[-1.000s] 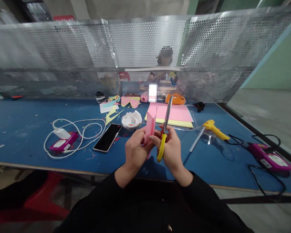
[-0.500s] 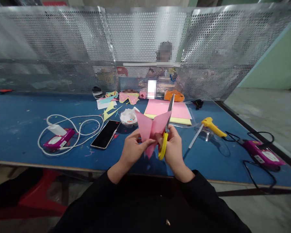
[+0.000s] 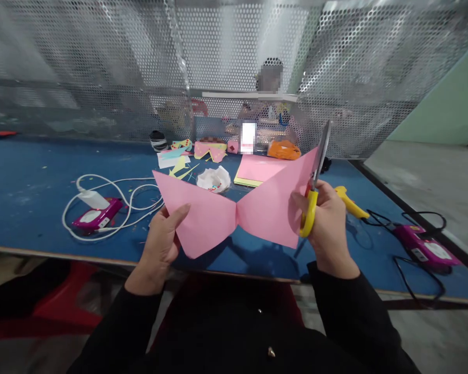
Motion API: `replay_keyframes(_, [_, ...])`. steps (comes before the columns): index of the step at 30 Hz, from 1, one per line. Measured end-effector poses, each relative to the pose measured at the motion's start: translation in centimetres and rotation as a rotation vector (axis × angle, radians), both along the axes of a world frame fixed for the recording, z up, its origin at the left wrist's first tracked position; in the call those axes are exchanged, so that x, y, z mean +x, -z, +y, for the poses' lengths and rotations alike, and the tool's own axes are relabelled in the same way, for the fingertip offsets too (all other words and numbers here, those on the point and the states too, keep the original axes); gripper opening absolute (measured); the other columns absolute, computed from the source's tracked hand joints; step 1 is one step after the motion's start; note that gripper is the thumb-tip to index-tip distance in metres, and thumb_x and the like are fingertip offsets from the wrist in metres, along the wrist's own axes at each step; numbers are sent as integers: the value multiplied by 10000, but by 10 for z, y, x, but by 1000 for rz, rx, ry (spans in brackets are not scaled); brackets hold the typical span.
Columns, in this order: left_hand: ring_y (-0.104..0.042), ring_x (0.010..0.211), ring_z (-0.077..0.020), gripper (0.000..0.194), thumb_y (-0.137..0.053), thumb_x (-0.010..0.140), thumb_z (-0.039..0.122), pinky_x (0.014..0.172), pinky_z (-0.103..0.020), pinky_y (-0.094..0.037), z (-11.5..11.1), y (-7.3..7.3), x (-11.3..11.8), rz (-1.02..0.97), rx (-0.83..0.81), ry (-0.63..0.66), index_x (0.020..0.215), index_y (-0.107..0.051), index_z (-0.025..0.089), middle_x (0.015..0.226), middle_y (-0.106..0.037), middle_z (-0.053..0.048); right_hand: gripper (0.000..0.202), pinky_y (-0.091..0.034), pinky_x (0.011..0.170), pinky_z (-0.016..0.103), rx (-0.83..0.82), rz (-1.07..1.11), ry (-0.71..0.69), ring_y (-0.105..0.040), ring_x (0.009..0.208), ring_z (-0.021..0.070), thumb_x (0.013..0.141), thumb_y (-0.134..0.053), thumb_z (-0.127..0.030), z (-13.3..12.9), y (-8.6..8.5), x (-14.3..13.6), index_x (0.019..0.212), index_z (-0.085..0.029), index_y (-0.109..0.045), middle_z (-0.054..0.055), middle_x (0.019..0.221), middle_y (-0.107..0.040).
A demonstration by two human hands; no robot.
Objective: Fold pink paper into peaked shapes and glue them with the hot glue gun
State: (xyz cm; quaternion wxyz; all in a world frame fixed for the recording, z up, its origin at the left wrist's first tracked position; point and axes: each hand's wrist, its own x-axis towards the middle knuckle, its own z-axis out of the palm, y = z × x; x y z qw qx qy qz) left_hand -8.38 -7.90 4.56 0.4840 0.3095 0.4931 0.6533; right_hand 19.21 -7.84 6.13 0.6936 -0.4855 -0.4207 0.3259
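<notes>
Above the near edge of the tabletop (image 3: 27, 213): pink paper (image 3: 218, 215), folded narrow a second ago, now opened out; I judge its whole outline can be checked.
Paper shape: smooth, thin; two flared halves, creased waist.
Left hand (image 3: 161, 239): gripping the left half.
Right hand (image 3: 330, 226): gripping scissors (image 3: 312, 202), metal blades up, plus the right half.
Toward the far edge: stacked sheets (image 3: 257, 167), pink over yellow.

Craft workshop: glue gun (image 3: 352, 204), scissors (image 3: 313, 196)

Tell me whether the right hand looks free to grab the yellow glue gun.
Probably not: the right hand is occupied with scissors and pink paper, though the glue gun lies nearby.
</notes>
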Motion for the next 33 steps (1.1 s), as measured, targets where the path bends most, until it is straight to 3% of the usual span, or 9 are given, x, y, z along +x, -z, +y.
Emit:
replay_keyframes(7, [-674, 702, -167, 454, -890, 513, 339, 655, -266, -565, 5, 5, -18, 138, 15, -66, 892, -695, 183, 840, -751, -23, 420, -361, 381, 230, -62, -43, -17, -461, 394, 87, 622, -783, -240, -2, 1, 10, 1004, -253, -609, -73, 643, -633])
replay_keyframes(15, [-597, 619, -164, 274, -838, 590, 315, 507, -234, -433, 10, -23, -22, 441, 50, -12, 805, -739, 177, 764, -739, -39, 444, -411, 457, 267, -161, -362, -4, -553, 493, 149, 649, -756, -321, -8, 6, 19, 1063, -222, -627, -22, 645, -678])
replay_keyframes(16, [-592, 614, -171, 259, -837, 578, 300, 494, -236, -418, 14, -29, -23, 493, 55, 15, 785, -747, 174, 744, -734, -44, 425, -429, 491, 280, -169, -459, 32, -583, 537, 165, 667, -734, -313, -8, 8, 21, 1068, -213, -636, -5, 676, -693])
replay_keyframes(19, [-580, 617, -183, 260, -768, 647, 371, 468, -236, -377, 29, -50, -27, 910, 141, 197, 839, -774, 196, 728, -710, -38, 384, -492, 651, 361, -212, -724, 225, -678, 729, 236, 702, -672, -263, -7, 13, 26, 1082, -215, -650, 46, 812, -737])
replay_keyframes(21, [-563, 601, -174, 206, -739, 648, 390, 470, -234, -360, 43, -64, -26, 1047, 165, 329, 747, -749, 209, 689, -669, -24, 395, -513, 746, 414, -212, -764, 313, -707, 832, 265, 712, -662, -244, -7, 14, 28, 1106, -230, -638, 57, 897, -752])
replay_keyframes(24, [-528, 560, -159, 160, -721, 645, 360, 511, -250, -354, 67, -84, -17, 1179, 183, 541, 618, -668, 212, 608, -599, -9, 420, -543, 813, 434, -90, -634, 272, -726, 886, 256, 726, -703, -266, -7, 12, 25, 1135, -235, -610, 50, 940, -758])
replay_keyframes(28, [-529, 592, -177, 125, -712, 652, 318, 600, -288, -369, 94, -101, 6, 1427, 317, 732, 610, -646, 221, 595, -565, 1, 419, -574, 822, 429, 25, -534, 193, -742, 881, 238, 734, -756, -293, -10, 8, 18, 1118, -245, -596, 18, 887, -754])
replay_keyframes(32, [-552, 629, -203, 37, -646, 676, 229, 639, -323, -363, 100, -110, 37, 1744, 452, 847, 641, -657, 233, 611, -586, -7, 447, -593, 799, 424, 107, -503, 167, -749, 908, 243, 719, -796, -300, -15, -1, 14, 1116, -262, -594, 18, 921, -765])
replay_keyframes(33, [-558, 642, -208, 96, -599, 701, 190, 649, -332, -361, 98, -111, 45, 1824, 489, 861, 636, -656, 232, 618, -593, -16, 455, -595, 806, 429, 134, -487, 161, -748, 931, 246, 726, -797, -303, -15, -5, 13, 1128, -265, -589, 21, 942, -767])
